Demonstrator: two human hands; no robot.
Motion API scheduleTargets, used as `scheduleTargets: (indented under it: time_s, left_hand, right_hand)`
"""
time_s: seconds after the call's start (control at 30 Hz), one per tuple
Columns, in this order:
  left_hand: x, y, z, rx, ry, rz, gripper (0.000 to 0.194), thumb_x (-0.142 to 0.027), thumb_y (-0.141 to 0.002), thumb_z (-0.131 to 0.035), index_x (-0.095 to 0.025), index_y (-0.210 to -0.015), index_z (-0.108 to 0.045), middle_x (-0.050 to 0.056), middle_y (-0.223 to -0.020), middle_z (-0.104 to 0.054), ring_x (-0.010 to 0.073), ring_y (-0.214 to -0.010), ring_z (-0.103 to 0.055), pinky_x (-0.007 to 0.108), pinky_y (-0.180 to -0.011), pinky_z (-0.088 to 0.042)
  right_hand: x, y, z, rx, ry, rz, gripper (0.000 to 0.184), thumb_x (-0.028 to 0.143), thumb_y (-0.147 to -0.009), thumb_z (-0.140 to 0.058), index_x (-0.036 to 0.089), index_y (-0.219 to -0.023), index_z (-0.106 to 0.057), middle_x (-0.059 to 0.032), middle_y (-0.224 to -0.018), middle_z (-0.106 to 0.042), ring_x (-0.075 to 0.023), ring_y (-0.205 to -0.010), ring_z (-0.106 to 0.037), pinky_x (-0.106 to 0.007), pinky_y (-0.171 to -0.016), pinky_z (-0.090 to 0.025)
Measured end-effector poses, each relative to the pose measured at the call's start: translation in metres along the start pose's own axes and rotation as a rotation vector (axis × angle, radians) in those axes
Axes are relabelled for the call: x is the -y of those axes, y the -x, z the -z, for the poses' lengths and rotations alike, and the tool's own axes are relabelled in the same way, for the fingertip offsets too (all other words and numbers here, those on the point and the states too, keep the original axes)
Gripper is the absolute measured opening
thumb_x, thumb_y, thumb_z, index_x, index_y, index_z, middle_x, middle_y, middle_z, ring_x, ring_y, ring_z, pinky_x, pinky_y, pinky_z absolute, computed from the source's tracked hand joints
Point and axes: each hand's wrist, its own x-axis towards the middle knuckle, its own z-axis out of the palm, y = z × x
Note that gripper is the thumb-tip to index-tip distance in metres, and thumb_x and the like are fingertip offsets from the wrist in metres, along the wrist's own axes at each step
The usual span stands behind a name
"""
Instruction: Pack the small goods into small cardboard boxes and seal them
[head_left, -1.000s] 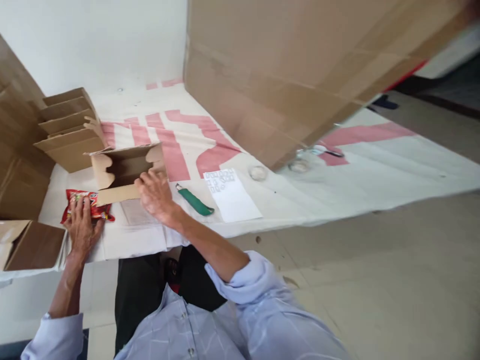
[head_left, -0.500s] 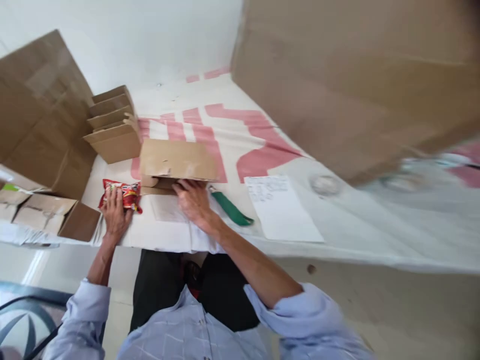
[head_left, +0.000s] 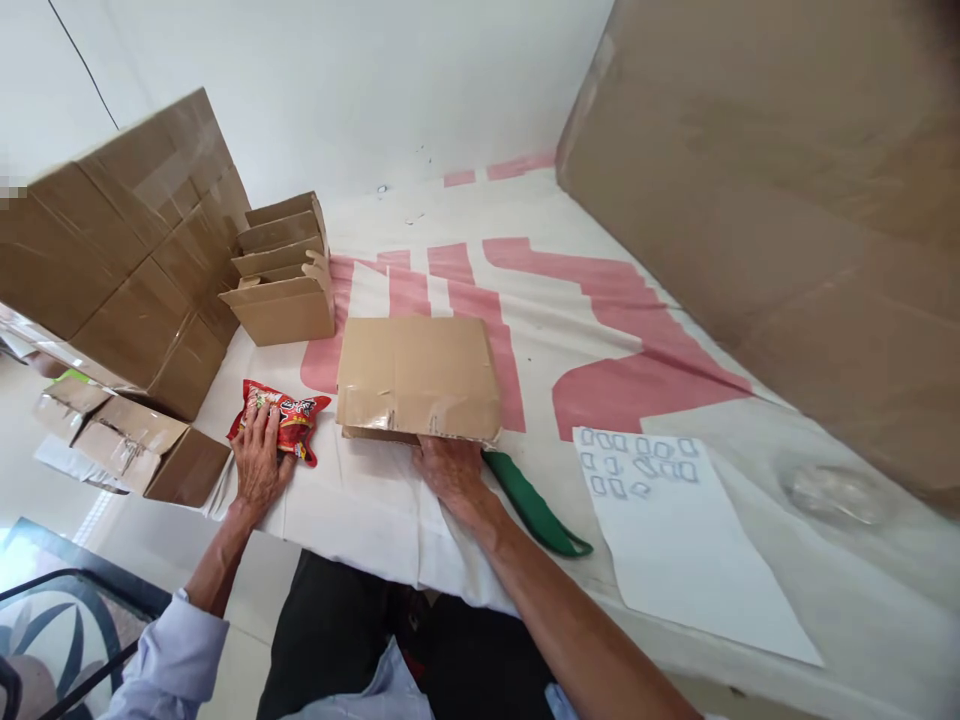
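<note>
Across the top of a shiny red packet, at the table's near left, my left hand lies with its fingers stretched out and slightly apart. Just right of it is a small brown cardboard box, its open side towards me. My right hand reaches in at the lower right edge of that box, so the fingers are hidden under the cardboard. A green strap-like thing lies beside my right wrist.
A row of open small cartons stands behind the packet. Large cardboard boxes rise at the left and right. Torn small boxes sit at the left edge. A paper with drawn shapes and a clear plastic thing lie right.
The small box's upper flap has come down, narrowing the gap, and my right hand sits deeper under it. My left hand stays on the packet. The view has shifted and come closer.
</note>
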Motion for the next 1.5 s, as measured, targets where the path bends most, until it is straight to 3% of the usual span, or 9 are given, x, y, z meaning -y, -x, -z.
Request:
scheduleTargets:
  time_s: [0.23, 0.43, 0.6, 0.83, 1.0, 1.1, 1.2, 1.3, 1.5]
  left_hand:
    - [-0.002, 0.005, 0.002, 0.004, -0.014, 0.008, 0.079, -0.034, -0.097, -0.064, -0.017, -0.172, -0.049, 0.023, -0.181, -0.049, 0.0448, -0.173, -0.038, 0.056, -0.120, -0.045]
    - [-0.003, 0.006, 0.002, -0.042, -0.004, -0.009, 0.077, -0.033, -0.099, -0.062, -0.019, -0.173, -0.046, 0.023, -0.178, -0.051, 0.0444, -0.171, -0.041, 0.057, -0.120, -0.044]
    - [-0.002, 0.005, 0.002, -0.067, -0.012, -0.030, 0.074, -0.033, -0.100, -0.062, -0.019, -0.171, -0.047, 0.024, -0.176, -0.054, 0.0429, -0.170, -0.043, 0.055, -0.119, -0.045]
    - [-0.002, 0.006, 0.001, -0.050, -0.003, -0.012, 0.076, -0.034, -0.098, -0.064, -0.017, -0.172, -0.049, 0.024, -0.177, -0.053, 0.0446, -0.171, -0.043, 0.054, -0.121, -0.044]
    - [-0.004, 0.006, 0.000, -0.042, 0.001, 0.014, 0.076, -0.032, -0.096, -0.064, -0.017, -0.170, -0.053, 0.022, -0.176, -0.055, 0.0437, -0.168, -0.046, 0.054, -0.117, -0.046]
    - [-0.005, 0.006, -0.001, -0.035, 0.020, 0.021, 0.077, -0.033, -0.096, -0.065, -0.018, -0.170, -0.054, 0.021, -0.176, -0.055, 0.0439, -0.168, -0.046, 0.055, -0.117, -0.045]
    - [-0.004, 0.007, -0.004, -0.026, 0.048, 0.034, 0.077, -0.034, -0.095, -0.065, -0.019, -0.170, -0.056, 0.020, -0.177, -0.055, 0.0446, -0.168, -0.045, 0.055, -0.119, -0.044]
    - [-0.005, 0.008, -0.008, -0.027, 0.069, 0.054, 0.077, -0.034, -0.093, -0.067, -0.020, -0.169, -0.058, 0.020, -0.177, -0.055, 0.0459, -0.168, -0.045, 0.055, -0.116, -0.045]
    - [-0.008, 0.010, -0.009, -0.004, 0.127, 0.068, 0.076, -0.034, -0.092, -0.068, -0.018, -0.167, -0.061, 0.021, -0.177, -0.054, 0.0457, -0.168, -0.044, 0.055, -0.117, -0.044]
  right_hand:
    - [0.000, 0.008, -0.008, 0.015, 0.008, -0.087, 0.050, 0.020, -0.096, -0.053, 0.022, -0.138, -0.080, -0.0196, -0.134, -0.083, -0.0466, -0.138, -0.069, -0.068, -0.121, -0.050]
    - [0.001, 0.009, -0.012, -0.033, -0.041, -0.088, 0.055, 0.020, -0.096, -0.052, 0.022, -0.145, -0.079, -0.0190, -0.141, -0.081, -0.0470, -0.145, -0.066, -0.073, -0.125, -0.048]
    - [0.004, 0.008, -0.008, -0.056, -0.057, -0.079, 0.059, 0.027, -0.099, -0.048, 0.040, -0.149, -0.077, -0.0083, -0.140, -0.084, -0.0486, -0.144, -0.067, -0.074, -0.125, -0.047]
    - [0.000, 0.009, -0.009, -0.033, -0.011, -0.067, 0.051, 0.021, -0.099, -0.051, 0.026, -0.137, -0.085, -0.0166, -0.139, -0.083, -0.0464, -0.139, -0.071, -0.071, -0.125, -0.051]
    - [0.000, 0.001, 0.010, -0.066, 0.040, -0.003, 0.050, 0.023, -0.102, -0.054, 0.038, -0.139, -0.084, -0.0106, -0.131, -0.086, -0.0475, -0.139, -0.070, -0.069, -0.120, -0.053]
    - [0.004, -0.009, 0.032, -0.093, 0.084, 0.060, 0.046, 0.016, -0.099, -0.061, 0.032, -0.132, -0.088, -0.0120, -0.127, -0.086, -0.0417, -0.127, -0.075, -0.058, -0.112, -0.058]
    - [0.017, -0.026, 0.057, -0.158, 0.147, 0.139, 0.051, 0.004, -0.093, -0.062, 0.026, -0.132, -0.087, -0.0113, -0.130, -0.085, -0.0342, -0.120, -0.075, -0.045, -0.104, -0.057]
    - [0.040, -0.049, 0.080, -0.177, 0.200, 0.226, 0.057, -0.001, -0.091, -0.060, 0.025, -0.136, -0.085, -0.0096, -0.127, -0.085, -0.0306, -0.115, -0.072, -0.040, -0.095, -0.054]
    - [0.100, -0.098, 0.091, 0.040, 0.250, 0.339, 0.041, 0.003, -0.100, -0.054, 0.023, -0.119, -0.085, -0.0117, -0.111, -0.083, -0.0279, -0.106, -0.067, -0.038, -0.088, -0.045]
